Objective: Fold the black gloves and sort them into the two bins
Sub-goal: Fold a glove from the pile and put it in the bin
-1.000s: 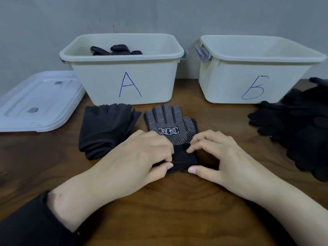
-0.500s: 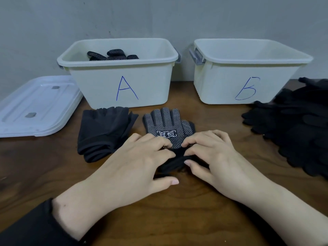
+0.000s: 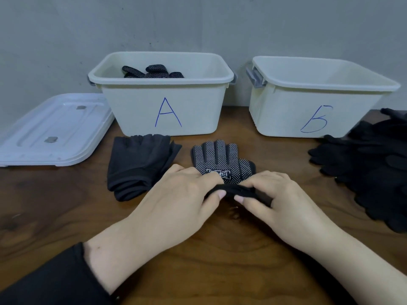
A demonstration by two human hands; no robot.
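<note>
Soft, even light here, fairly dim, nothing harsh anywhere. The wooden table [image 3: 66,216] catches a dull sheen along its left side, while the white lid [image 3: 52,130] shows a pale glare across its top. Shadows stay faint, just a thin dark band under the left hand [image 3: 171,201] and right hand [image 3: 279,201]. The pile of black gloves [image 3: 374,170] on the right sinks into near-solid black, detail lost. Wide-angle bending shows at the edges: bin B [image 3: 317,111] leans outward. Focus is soft throughout, slightly smeared.
</note>
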